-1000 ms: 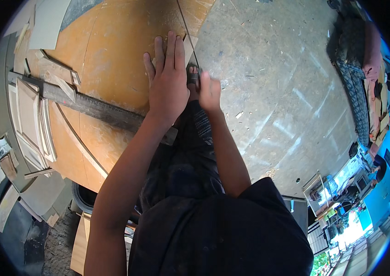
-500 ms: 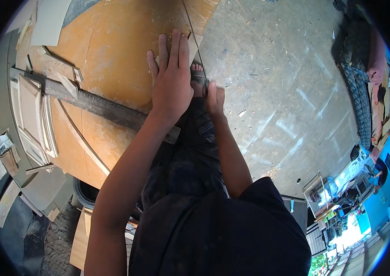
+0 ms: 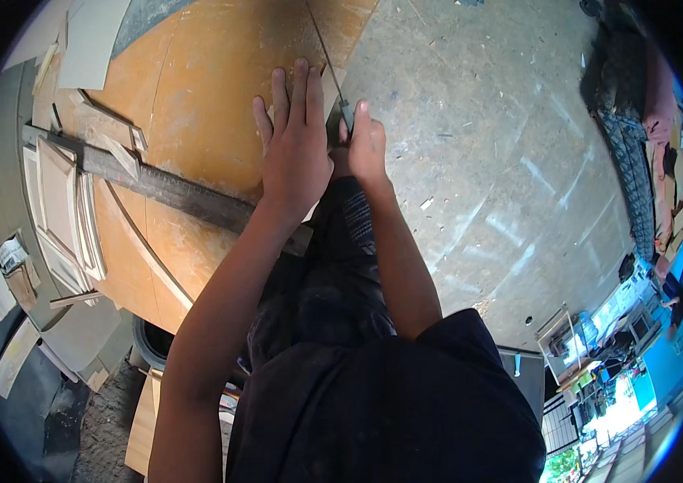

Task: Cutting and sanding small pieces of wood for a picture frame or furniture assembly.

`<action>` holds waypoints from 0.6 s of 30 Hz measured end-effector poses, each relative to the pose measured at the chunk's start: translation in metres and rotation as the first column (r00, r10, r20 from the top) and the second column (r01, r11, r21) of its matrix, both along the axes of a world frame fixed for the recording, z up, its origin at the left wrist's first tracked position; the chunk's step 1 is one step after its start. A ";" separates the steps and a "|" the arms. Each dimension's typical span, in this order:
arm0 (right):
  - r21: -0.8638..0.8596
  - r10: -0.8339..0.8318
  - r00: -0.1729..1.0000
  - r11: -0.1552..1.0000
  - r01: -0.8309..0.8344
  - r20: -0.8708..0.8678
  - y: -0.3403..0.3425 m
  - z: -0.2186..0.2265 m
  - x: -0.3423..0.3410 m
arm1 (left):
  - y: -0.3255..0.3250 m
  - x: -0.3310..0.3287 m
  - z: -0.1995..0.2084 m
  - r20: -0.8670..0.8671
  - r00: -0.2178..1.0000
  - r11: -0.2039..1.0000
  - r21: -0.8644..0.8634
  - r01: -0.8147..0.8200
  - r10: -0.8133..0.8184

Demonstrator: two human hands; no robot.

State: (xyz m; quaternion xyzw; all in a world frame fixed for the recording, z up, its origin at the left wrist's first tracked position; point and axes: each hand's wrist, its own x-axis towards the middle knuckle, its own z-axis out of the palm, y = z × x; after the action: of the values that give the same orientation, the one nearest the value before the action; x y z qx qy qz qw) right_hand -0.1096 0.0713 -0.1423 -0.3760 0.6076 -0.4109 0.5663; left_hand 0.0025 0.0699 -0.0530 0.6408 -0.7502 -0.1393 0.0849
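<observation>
Keep the left hand [image 3: 297, 153] pressed flat, fingers spread, on the orange-brown plywood sheet [image 3: 212, 72] lying on the floor, while the right hand [image 3: 365, 145], closed around the thin metal saw blade [image 3: 327, 56], cuts steadily along the sheet's edge.

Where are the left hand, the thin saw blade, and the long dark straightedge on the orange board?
left hand [image 3: 297, 153], head view, back of the hand, flat on the orange board
thin grey saw blade [image 3: 323, 50], head view, blade stretch above the right hand
long dark straightedge [image 3: 172, 191], head view, middle of its length
</observation>
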 end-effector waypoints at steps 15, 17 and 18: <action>0.222 0.024 0.989 0.975 0.009 -0.145 0.114 -0.013 -0.033 | 0.006 -0.006 -0.001 -0.012 1.000 1.000 0.020 -0.014 0.014; 0.307 -0.069 0.989 0.946 0.107 -0.132 0.124 -0.009 -0.034 | 0.006 -0.007 -0.001 -0.013 1.000 1.000 0.020 -0.015 0.015; 0.265 -0.047 0.990 0.961 0.081 -0.132 0.116 -0.018 -0.032 | 0.006 -0.007 0.000 -0.018 1.000 1.000 0.019 -0.011 0.012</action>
State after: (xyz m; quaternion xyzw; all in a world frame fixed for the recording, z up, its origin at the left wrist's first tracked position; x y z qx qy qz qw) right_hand -0.1418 0.1871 -0.1601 -0.3003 0.7038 -0.3182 0.5597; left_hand -0.0049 0.0758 -0.0534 0.6445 -0.7444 -0.1515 0.0866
